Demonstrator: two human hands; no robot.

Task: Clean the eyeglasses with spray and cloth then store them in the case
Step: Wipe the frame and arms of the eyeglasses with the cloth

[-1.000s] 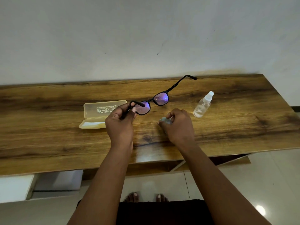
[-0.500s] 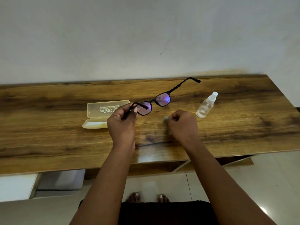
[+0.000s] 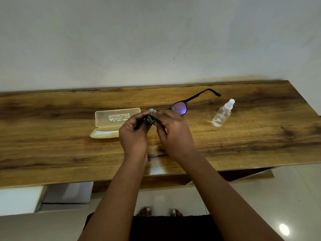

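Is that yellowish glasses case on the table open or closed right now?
Open. The case lies on the table with its lid tipped back, printed inside face showing, and the tray in front uncovered.

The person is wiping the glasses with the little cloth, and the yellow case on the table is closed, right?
Not quite. The head view shows the case lying open on the table, its lid tipped back. The rest is right: the right hand presses the little cloth to the glasses, which the left hand holds.
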